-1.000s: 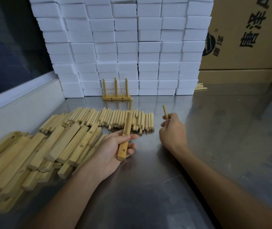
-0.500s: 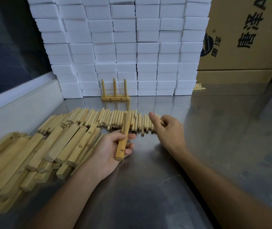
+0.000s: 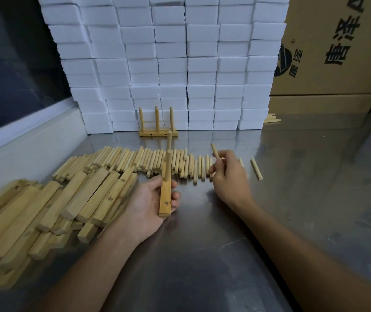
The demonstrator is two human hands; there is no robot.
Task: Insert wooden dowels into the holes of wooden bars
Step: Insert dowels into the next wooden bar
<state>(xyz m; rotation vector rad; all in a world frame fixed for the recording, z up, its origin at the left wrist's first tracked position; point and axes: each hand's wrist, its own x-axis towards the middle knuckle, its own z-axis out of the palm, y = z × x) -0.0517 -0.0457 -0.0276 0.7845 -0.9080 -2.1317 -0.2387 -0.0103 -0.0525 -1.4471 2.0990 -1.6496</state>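
My left hand grips a wooden bar just above the steel table, its length pointing away from me. Two dowels stand up from the bar's far part, and an empty hole shows near its near end. To the right, my right hand pinches one dowel that sticks up and to the left out of the fingers. A long row of loose dowels lies on the table beyond both hands. Bars with holes are piled to the left of my left hand.
A bar with three upright dowels stands against a tall stack of white foam blocks at the back. One stray dowel lies right of my right hand. Cardboard boxes fill the back right. A pale ledge borders the steel table on the left.
My right hand reached left to the row of dowels, then drew back right with a dowel raised in its fingers. The left hand kept the bar in about the same place.
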